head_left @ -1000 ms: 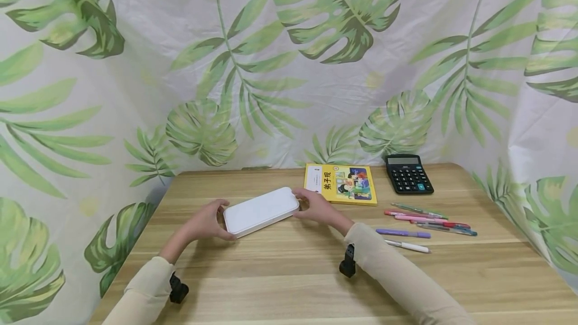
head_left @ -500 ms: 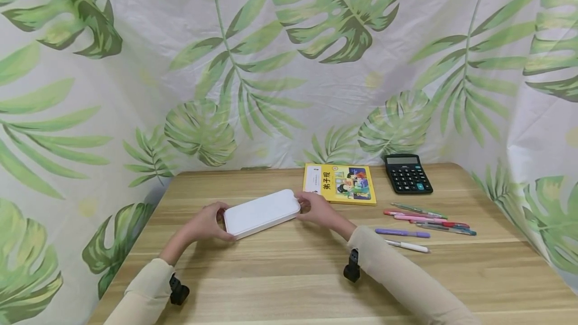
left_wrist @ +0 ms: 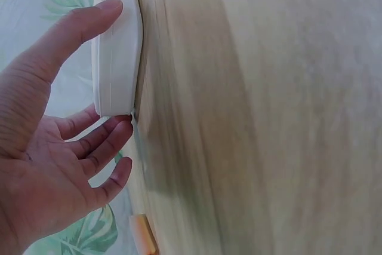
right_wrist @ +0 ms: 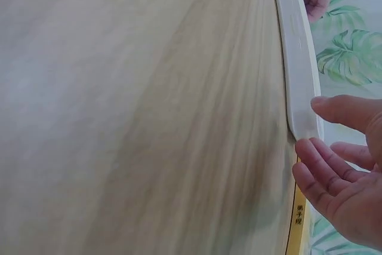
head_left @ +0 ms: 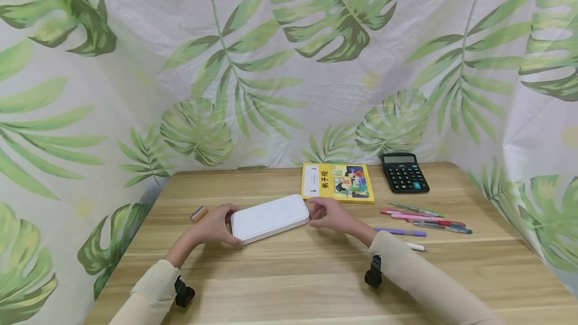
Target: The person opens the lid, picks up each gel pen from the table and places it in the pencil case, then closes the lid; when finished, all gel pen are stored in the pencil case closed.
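- Two hands, one white box. The left grip [head_left: 214,227], a bare hand, is curled about the near end of the box [head_left: 271,218], its thumb along one long side and its fingertips at the end face.
- Right grip [head_left: 334,214]: also curled, with thumb and fingertips pinching the opposite end; the box therefore lies between the two grips, low over the worktop [head_left: 289,285]. Whether its underside touches the wood cannot be told.
- One small block [head_left: 199,214], orange with a blue-and-white end, beside the left grip on its outer side.
- One yellow book [head_left: 337,183], lying flat just beyond the right grip.
- One black calculator [head_left: 405,173], farther out past the book, to the right of the right grip.
- Seven pens countable, some overlapping, right of the right grip: one green pen [head_left: 406,207], one coral pen [head_left: 390,211], one pink pen [head_left: 417,217], one red pen [head_left: 451,223], one grey-blue pen [head_left: 459,229], one purple pen [head_left: 399,232] and one white pen [head_left: 416,247], the last partly hidden by the right sleeve [head_left: 424,275].
- One leaf-patterned cloth [head_left: 135,54], hanging beyond both grips.
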A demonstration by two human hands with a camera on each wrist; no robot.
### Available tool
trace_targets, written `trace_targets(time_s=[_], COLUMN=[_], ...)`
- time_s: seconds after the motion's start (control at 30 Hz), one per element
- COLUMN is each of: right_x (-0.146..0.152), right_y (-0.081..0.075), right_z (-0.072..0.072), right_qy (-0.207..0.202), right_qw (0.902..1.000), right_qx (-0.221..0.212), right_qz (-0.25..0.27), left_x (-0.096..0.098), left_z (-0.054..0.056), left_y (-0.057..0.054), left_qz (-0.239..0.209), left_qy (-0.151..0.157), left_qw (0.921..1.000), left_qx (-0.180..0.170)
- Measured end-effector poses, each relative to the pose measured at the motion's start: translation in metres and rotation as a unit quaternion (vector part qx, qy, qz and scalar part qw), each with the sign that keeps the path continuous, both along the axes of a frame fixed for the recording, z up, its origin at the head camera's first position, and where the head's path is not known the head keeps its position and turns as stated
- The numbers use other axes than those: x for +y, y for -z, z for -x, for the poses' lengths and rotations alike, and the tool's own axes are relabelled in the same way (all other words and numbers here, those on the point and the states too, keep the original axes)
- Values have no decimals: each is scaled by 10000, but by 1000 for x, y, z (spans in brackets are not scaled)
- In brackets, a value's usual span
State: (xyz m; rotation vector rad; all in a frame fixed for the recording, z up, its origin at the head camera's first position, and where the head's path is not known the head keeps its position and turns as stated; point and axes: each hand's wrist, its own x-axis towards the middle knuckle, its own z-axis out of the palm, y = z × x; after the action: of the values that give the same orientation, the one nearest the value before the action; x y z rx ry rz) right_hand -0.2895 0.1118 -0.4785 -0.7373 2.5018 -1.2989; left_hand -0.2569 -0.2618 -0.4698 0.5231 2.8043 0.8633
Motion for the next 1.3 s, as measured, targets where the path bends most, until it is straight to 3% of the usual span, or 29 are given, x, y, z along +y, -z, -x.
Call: trace_targets(time_s=[0.23, 0.47, 0.77, 1.03, 1.3], right_x=[11, 31, 71, 100, 121], right_y=[-2, -1, -4, -2, -4], right_z=[-5, -9, -17, -21, -23], right_qy=[-209, -136, 194, 637, 902], right_qw=[9996, 9995, 9986, 9962, 9934], right_qx=[-153, -287, -399, -388, -347], right_qz=[87, -91, -273, -440, -617], left_x=[8, 31, 71, 105, 124], left_z=[-2, 1, 15, 28, 40], left_y=[0, 0, 3, 8, 14], left_qz=[-37, -24, -323, -906, -1289], left_qy=[205, 445, 615, 480, 625], left_qw=[9998, 9990, 9973, 9929, 9859], left_qx=[-69, -24, -224, -611, -860])
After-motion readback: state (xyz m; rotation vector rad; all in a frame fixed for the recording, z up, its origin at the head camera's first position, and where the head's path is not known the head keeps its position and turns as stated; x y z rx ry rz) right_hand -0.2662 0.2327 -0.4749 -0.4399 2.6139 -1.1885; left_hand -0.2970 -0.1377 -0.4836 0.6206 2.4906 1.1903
